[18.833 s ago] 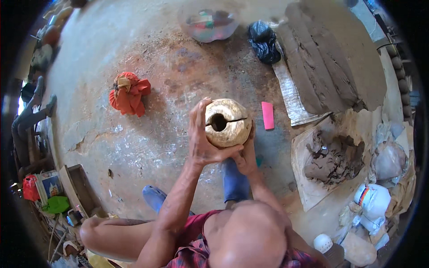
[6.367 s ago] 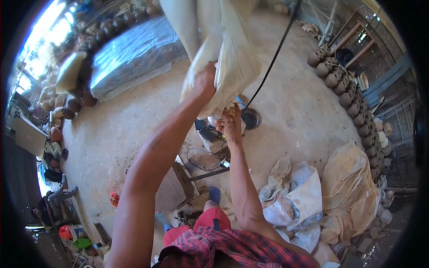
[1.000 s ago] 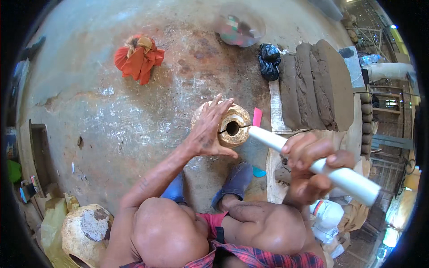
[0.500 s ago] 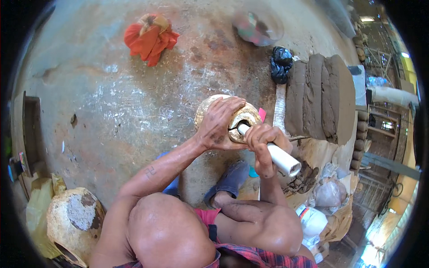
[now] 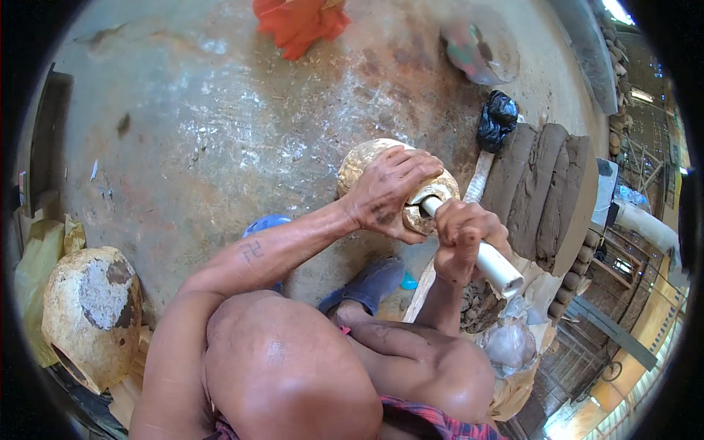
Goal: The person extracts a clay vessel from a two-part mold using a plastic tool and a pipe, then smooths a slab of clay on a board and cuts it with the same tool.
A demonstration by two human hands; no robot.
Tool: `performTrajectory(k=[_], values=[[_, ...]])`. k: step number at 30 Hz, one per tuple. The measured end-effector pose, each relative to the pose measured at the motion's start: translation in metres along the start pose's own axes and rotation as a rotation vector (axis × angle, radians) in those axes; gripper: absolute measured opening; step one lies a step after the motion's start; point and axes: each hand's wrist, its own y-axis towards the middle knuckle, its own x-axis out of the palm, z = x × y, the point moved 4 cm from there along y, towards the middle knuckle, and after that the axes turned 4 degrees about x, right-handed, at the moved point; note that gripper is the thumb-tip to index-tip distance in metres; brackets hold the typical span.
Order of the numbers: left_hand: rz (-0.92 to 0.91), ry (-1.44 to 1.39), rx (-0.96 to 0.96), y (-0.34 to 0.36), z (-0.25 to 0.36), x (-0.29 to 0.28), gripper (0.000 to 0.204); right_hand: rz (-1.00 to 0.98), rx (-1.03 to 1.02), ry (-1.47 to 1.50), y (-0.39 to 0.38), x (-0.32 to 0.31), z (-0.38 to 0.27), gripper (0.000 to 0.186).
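A mottled cream, hollow rounded form (image 5: pixel 361 167) rests between my feet, with a split ring round its hole. My left hand (image 5: pixel 389 192) grips its upper side, fingers spread over the curve and thumb near the hole. A white plastic pipe (image 5: pixel 493 264) goes into that hole at a slant, its open outer end toward the lower right. My right hand (image 5: pixel 468 235) is wrapped round the pipe just outside the form. A small turquoise piece (image 5: pixel 408 280) lies on the floor beside my blue footwear (image 5: pixel 367 286).
Grey-brown clay slabs (image 5: pixel 535 194) and a black bag (image 5: pixel 497 117) lie right. An orange cloth bundle (image 5: pixel 297 23) and a blurred bowl (image 5: pixel 480 51) are beyond. A larger crusted shell (image 5: pixel 92 315) sits lower left beside yellowish plastic (image 5: pixel 40 279). Clay lumps (image 5: pixel 480 312) lie near my right arm.
A second ago the pipe was outside the hole; now it is inside, with my right hand nearer the form. Earlier my hands held hanging plastic. The view has shifted, moving surrounding things rightward.
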Motion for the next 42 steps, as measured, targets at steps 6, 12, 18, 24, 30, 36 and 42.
performTrajectory(k=[6,12,18,24,30,36,42], values=[[0.013,-0.027,0.024,0.004,-0.002,0.004,0.101,0.033,0.218,-0.076,-0.003,-0.001,-0.005,0.038],[0.012,-0.021,0.022,0.004,-0.002,0.000,0.101,0.091,0.262,0.014,-0.004,0.002,-0.003,0.037],[0.040,-0.019,0.026,0.007,0.000,0.001,0.099,0.154,0.170,0.111,-0.003,0.003,0.009,0.039],[0.076,-0.037,0.025,0.007,0.001,0.000,0.097,0.059,0.078,0.073,-0.004,0.000,0.014,0.041],[0.054,-0.038,0.027,0.003,0.001,0.000,0.096,0.000,0.212,-0.063,-0.005,0.002,0.010,0.037],[0.055,-0.007,0.044,0.007,-0.002,-0.003,0.096,0.074,0.286,-0.059,-0.010,-0.001,0.016,0.037],[0.066,-0.023,0.042,0.010,0.001,0.001,0.095,0.145,0.187,0.141,-0.004,0.001,0.024,0.039]])
